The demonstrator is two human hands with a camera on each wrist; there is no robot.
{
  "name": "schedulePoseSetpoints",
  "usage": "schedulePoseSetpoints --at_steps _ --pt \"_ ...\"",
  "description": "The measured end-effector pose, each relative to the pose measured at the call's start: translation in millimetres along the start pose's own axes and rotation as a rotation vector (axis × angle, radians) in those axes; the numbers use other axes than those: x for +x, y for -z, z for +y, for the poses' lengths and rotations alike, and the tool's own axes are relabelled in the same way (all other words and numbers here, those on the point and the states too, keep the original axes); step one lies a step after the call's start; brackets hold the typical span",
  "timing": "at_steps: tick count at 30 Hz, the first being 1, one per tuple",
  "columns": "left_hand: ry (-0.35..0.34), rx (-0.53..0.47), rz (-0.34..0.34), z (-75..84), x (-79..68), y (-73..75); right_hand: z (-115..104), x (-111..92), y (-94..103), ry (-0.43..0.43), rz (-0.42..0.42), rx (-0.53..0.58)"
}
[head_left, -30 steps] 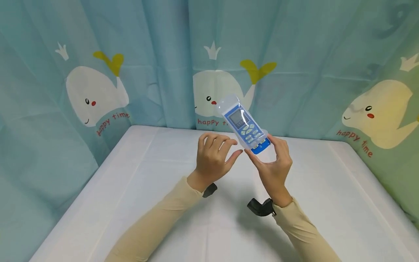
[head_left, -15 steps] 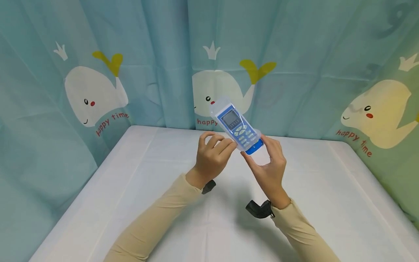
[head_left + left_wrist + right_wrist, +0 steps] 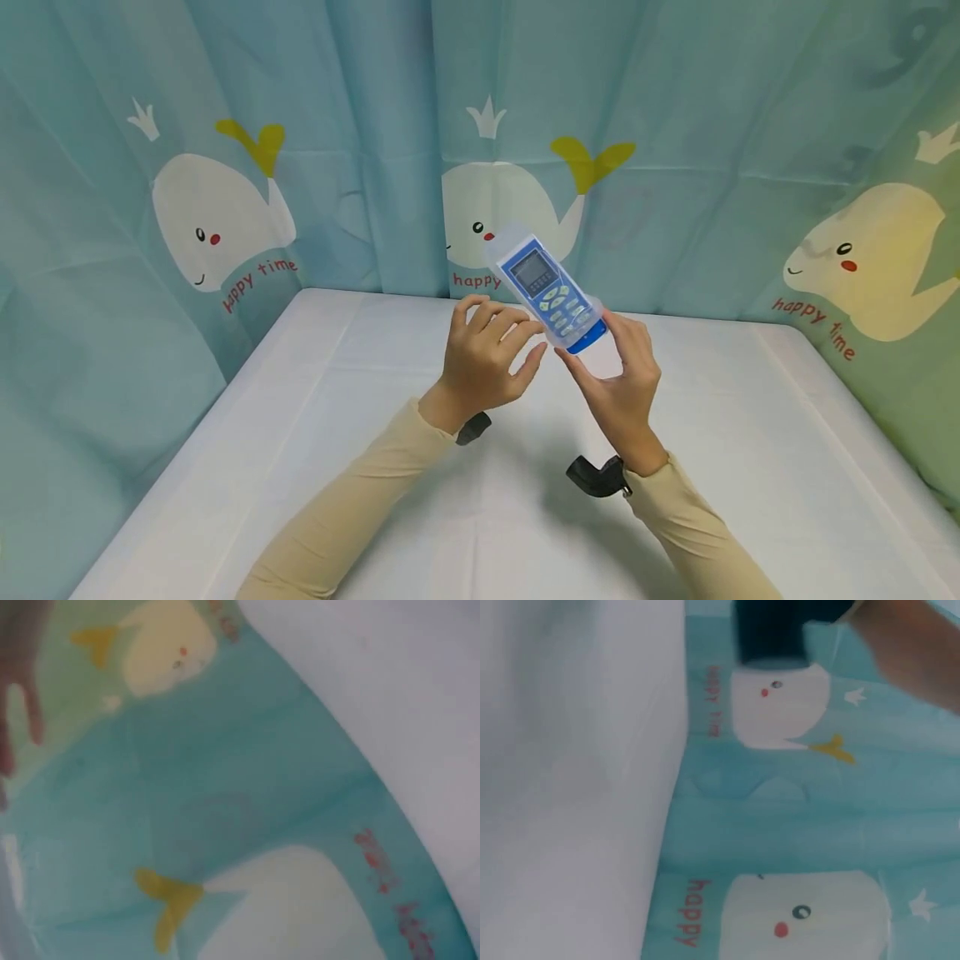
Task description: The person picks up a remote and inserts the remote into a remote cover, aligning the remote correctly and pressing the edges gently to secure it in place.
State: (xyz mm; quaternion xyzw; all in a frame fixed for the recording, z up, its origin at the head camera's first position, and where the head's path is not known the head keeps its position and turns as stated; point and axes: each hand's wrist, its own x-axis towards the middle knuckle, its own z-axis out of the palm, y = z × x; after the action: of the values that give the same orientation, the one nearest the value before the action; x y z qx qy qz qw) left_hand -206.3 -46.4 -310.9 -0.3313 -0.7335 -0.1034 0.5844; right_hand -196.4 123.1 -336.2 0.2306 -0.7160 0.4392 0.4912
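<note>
A blue-and-white remote control (image 3: pixel 552 293) with a grey screen and pale buttons is held up above the table, tilted with its top toward the upper left. A clear plastic sleeve (image 3: pixel 507 242) covers most of it, and its bright blue lower end sticks out. My right hand (image 3: pixel 628 371) pinches that lower end between thumb and fingers. Beside the remote's left edge is my left hand (image 3: pixel 483 358), its fingers loosely bent and its thumb apart from them. The index fingertip comes right up to the sleeve's edge in the head view.
Under both hands lies a white-covered table (image 3: pixel 375 350). A blue-green curtain (image 3: pixel 390 150) with whale prints surrounds its far and side edges. Black camera mounts (image 3: pixel 597 476) sit at both wrists. The right wrist view catches part of a wrist (image 3: pixel 915 656) at its upper right.
The remote has shifted slightly left and down with my right hand, and less of its blue end shows below the sleeve. My left fingers and thumb, closer together half a second ago, have spread apart.
</note>
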Motion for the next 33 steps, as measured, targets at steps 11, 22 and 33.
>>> schedulePoseSetpoints --at_steps 11,22,33 --pt "0.13 -0.084 -0.067 19.0 29.6 -2.2 1 -2 -9.1 0.216 0.065 0.012" --pt "0.108 -0.289 -0.019 21.4 23.9 -11.5 1 -3 -7.0 0.125 0.031 0.065" --pt "0.055 -0.115 0.073 12.1 6.8 -9.4 1 5 -0.7 -0.021 0.078 0.066"
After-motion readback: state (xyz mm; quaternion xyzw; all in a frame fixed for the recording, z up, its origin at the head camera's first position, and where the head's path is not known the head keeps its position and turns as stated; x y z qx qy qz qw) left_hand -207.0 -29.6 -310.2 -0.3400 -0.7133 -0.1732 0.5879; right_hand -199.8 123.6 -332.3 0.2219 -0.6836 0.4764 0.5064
